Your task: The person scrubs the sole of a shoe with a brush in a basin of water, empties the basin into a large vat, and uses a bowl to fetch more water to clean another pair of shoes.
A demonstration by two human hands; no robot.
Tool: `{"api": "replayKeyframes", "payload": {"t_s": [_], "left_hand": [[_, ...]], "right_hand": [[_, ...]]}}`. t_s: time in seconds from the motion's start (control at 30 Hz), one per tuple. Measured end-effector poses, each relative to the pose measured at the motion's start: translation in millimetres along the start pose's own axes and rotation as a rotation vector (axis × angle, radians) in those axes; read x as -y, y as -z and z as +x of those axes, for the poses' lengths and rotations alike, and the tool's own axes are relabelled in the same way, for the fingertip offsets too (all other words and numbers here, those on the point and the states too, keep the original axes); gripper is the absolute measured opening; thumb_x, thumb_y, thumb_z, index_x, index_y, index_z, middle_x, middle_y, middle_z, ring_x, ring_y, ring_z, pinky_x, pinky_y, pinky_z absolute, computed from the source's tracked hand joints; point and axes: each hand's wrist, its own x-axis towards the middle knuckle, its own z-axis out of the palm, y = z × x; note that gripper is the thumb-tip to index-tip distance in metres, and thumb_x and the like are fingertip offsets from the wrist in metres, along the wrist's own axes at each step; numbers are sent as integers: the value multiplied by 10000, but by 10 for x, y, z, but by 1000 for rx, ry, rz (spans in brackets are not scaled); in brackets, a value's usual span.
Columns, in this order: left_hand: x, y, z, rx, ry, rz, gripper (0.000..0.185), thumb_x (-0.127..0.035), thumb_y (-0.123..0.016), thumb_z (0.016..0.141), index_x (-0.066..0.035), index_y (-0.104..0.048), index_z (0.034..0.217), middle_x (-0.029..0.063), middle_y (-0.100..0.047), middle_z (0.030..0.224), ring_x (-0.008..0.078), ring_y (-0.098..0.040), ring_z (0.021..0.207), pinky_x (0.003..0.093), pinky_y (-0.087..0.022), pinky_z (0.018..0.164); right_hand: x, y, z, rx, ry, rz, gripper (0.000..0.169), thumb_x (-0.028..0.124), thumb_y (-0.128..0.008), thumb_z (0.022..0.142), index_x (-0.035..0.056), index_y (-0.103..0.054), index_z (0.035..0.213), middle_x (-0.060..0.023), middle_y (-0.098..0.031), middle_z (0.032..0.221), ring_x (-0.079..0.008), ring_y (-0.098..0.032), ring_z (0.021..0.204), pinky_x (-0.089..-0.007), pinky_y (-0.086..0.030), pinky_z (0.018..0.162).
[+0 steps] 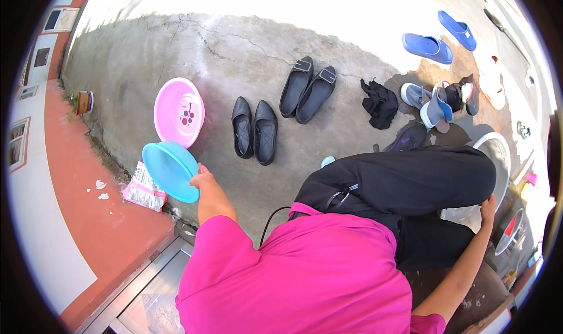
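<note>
My left hand (202, 177) grips the rim of a light blue plastic basin (171, 169), which is tilted up on its side. Just beyond it a pink plastic basin (178, 114) with a printed pattern inside lies on the concrete, partly overlapped by the blue one. At the far right, my right hand (487, 208) is beside my bent knee, at the edge of a large pale basin (501, 154). My leg covers much of that basin, and I cannot make out whether the fingers hold its rim.
Two pairs of black flat shoes (266, 132) (308, 90) stand on the concrete. Rightward lie a black cloth (379, 104), grey shoes (433, 105) on wet ground and blue slippers (426, 48). A printed bag (145, 189) leans by the red-and-white wall (70, 158), near a flowerpot (83, 102).
</note>
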Motion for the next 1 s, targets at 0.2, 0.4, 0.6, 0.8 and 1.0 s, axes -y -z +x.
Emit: {"api": "replayKeyframes", "payload": {"t_s": [0.2,0.4,0.6,0.8,1.0], "left_hand": [[558,-743,323,513,325,279,650,-277,-358,999,-84,-70,1549,156,-334,1527,383,-550,1228,483,-495,983],[682,-1421,386,555,330,260,610,-402,-351,983,-69,-311,1492,190,-334,1521,394,-260,1441,565,-236,1150],[299,-2083,558,451,163,96,312,-351,-448,991,-59,-444,1101,30,-612,987,199,-705,831,550,-323,1095],[233,-2697,-345,768,319,-12,167,-169,-427,922,-22,-505,936,-15,-454,579,142,-598,551,518,-452,1028],[423,-2944,-1929,1193,627,79,170,-79,-391,869,27,-524,881,-11,-363,538,123,-432,444,525,-419,1076]], "right_hand": [[544,108,-270,-39,-108,55,268,299,-547,989,59,-642,1064,33,-536,699,-54,-476,581,-220,-374,519],[707,379,-462,-117,-110,50,290,279,-524,1005,82,-641,1182,30,-545,754,-49,-488,588,-203,-355,511],[929,348,-396,-46,-97,64,286,273,-521,1006,89,-637,1191,33,-529,766,-51,-472,591,-193,-349,518],[965,254,-497,-87,-69,99,297,278,-526,1008,72,-636,1191,50,-516,760,-43,-459,586,-194,-343,508],[1325,190,-607,-142,26,210,334,253,-517,1013,42,-601,1258,17,-553,853,-56,-483,709,-208,-415,659]]}}
